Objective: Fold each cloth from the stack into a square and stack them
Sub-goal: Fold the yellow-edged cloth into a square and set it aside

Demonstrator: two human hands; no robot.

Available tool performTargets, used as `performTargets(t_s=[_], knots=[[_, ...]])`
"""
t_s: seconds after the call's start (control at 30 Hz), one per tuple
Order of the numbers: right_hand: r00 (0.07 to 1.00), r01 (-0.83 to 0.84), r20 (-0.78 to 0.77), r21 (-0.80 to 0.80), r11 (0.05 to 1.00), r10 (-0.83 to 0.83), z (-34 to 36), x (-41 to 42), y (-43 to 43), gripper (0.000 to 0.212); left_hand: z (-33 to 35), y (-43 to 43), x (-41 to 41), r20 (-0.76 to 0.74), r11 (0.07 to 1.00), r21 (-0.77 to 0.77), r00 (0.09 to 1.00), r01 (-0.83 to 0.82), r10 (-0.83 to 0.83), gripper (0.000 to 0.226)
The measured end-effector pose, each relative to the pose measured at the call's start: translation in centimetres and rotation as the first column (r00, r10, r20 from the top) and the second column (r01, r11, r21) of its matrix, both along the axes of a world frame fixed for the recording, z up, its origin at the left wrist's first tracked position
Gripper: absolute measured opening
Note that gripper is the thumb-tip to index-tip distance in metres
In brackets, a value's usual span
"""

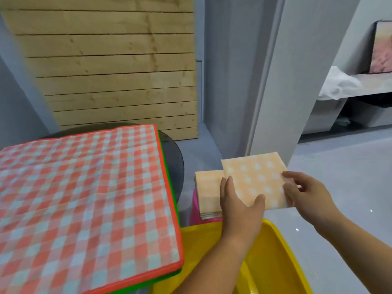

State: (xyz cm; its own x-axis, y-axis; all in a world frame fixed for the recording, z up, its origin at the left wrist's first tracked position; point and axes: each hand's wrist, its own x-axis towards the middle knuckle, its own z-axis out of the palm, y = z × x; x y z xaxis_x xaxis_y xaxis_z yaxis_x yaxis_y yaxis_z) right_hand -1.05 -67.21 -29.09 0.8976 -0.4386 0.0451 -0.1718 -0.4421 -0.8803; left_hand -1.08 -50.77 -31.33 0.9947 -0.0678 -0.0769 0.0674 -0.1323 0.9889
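Your left hand [239, 201] grips the near left corner of the folded cloth [255, 179], with the thumb on top and the fingers curled along its left edge. Your right hand [303, 194] pinches the right edge of the same cloth. The cloth is a pale orange square with white spots. You hold it flat in the air between both hands, just right of the pile [209, 190] and partly over it.

The pile is made of folded orange squares. It sits on a pink stand [196, 215], just left of your left hand. Nearer to you, under your forearms, is a yellow tub [282, 247].

To the left, a stack [84, 198] of flat cloths lies on a dark round table [175, 158]. A red-and-white check cloth is on top, with orange and green edges showing below it. Far behind the table a wooden panel [118, 66] leans against the grey wall. A grey pillar [282, 81] rises beyond the cloth. At far right, a shelf [373, 85] carries something white and crumpled.
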Motion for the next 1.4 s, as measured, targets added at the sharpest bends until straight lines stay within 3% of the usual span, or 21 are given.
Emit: performTargets(t_s=[0.23,0.43,0.7,0.97,1.27,1.4], knots=[[0.987,-0.156,-0.055,-0.111,0.981,0.151,-7.9,4.4,0.2,0.04,-6.8,0.9,4.6,0.037,0.985,0.149,0.996,-0.086,0.081,0.074],[0.956,-0.293,-0.034,-0.157,0.943,0.291,-10.7,9.0,4.0,0.041,-10.2,3.9,7.6,0.065,0.938,0.303,0.985,-0.172,0.16,0.072],[0.949,-0.31,-0.142,-0.288,0.906,0.28,-12.9,11.1,5.1,0.042,-12.9,5.2,9.4,0.013,0.904,0.407,0.99,-0.135,0.142,0.068],[0.949,-0.3,-0.184,-0.267,0.916,0.257,-14.1,10.6,5.1,0.044,-13.8,5.6,9.9,0.032,0.899,0.428,0.995,-0.095,0.089,0.068],[0.941,-0.31,-0.209,-0.22,0.925,0.266,-14.3,10.7,5.0,0.049,-14.6,5.8,10.2,-0.042,0.952,0.304,0.998,-0.022,0.037,0.076],[0.959,-0.273,-0.126,-0.179,0.945,0.253,-14.1,10.3,4.8,0.051,-14.3,5.8,9.4,0.041,0.941,0.317,0.993,-0.12,0.112,0.073]])
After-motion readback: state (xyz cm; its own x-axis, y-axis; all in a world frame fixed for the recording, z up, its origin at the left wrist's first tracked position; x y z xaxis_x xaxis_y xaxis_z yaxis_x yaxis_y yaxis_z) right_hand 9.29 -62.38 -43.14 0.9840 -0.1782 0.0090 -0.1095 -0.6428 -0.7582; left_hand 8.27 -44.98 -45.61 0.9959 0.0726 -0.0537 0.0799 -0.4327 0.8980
